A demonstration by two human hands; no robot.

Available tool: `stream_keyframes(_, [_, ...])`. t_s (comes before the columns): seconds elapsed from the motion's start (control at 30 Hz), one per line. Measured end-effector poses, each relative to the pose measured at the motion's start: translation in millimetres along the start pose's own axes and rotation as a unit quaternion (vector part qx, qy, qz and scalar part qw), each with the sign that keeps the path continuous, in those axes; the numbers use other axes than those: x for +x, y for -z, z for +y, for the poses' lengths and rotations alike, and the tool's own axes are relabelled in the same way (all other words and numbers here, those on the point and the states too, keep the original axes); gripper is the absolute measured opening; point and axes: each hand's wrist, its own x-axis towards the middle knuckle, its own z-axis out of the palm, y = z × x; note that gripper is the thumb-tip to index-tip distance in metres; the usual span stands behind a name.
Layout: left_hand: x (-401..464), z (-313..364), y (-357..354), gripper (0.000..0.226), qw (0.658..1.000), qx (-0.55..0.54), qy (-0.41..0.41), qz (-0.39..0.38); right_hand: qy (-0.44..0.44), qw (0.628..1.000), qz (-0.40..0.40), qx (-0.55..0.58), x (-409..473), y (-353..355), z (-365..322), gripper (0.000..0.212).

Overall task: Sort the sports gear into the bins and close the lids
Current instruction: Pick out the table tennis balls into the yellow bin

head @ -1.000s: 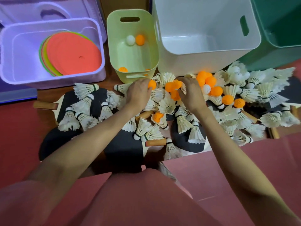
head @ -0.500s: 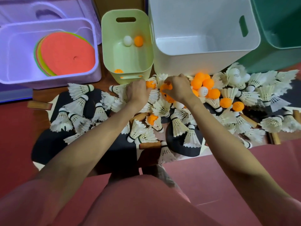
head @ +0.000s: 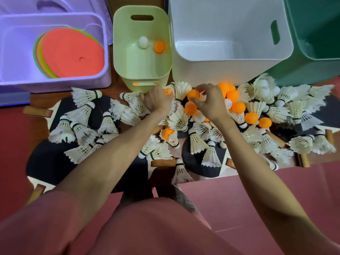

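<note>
While you look down over the pile, the biggest thing before you is the white bin (head: 230, 57), standing open between the dark green bin (head: 316, 43) at your right and the narrow pale green bin (head: 141, 70) at your left. Farther left sits the lilac bin (head: 11, 52) with a stack of flat coloured marker discs (head: 71, 52) lying in it. Inside the pale green bin you have one white ball (head: 143, 42) and one orange ball (head: 159, 46) side by side at its far end. Below the bins, black table tennis paddles (head: 47, 162) lie under a wide scatter of feather shuttlecocks (head: 82, 94), and a cluster of orange table tennis balls (head: 237, 107) sits just in front of the white bin. Your left hand (head: 156, 100) is curled around an orange ball (head: 168, 92) beside the pale green bin's near wall. Your right hand (head: 211, 102) pinches another orange ball (head: 193, 94) between thumb and fingers, above the pile.
</note>
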Motion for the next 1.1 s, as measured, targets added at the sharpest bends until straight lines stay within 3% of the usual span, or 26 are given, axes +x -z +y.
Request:
stream_keyframes(0.2, [-0.5, -2.3, -12.7, 0.032, 0.998, -0.019, 0.027, 0.057, 0.022, 1.000, 0.014, 0.009, -7.7, 1.5, -0.9, 0.034])
stream_keyframes(0.53, [-7.8, -13.4, 34.1, 0.032, 0.999, -0.033, -0.032, -0.007, 0.094, 0.993, 0.048, 0.042, -9.2, 9.3, -16.7, 0.034])
stream_keyframes(0.67, [-20.2, -28.9, 52.5, 0.025, 0.994, -0.079, -0.074, 0.034, 0.139, 0.979, 0.104, 0.109, -11.2, 15.6, -36.8, 0.032])
stream_keyframes(0.8, [-23.0, -35.4, 87.7, 0.033, 0.955, -0.216, -0.067, 0.194, 0.183, 0.957, 0.162, 0.155, 0.7, 18.9, -64.9, 0.031])
stream_keyframes(0.87, [-9.7, -34.2, 104.2, 0.036, 0.944, -0.238, -0.058, 0.221, 0.198, 0.955, 0.159, 0.152, 13.2, 16.1, -79.8, 0.031])
stream_keyframes(1.1, [31.9, -46.9, 99.2, 0.051, 0.975, -0.167, -0.071, 0.128, 0.219, 0.961, 0.128, 0.109, 45.7, 1.2, -98.5, 0.035])
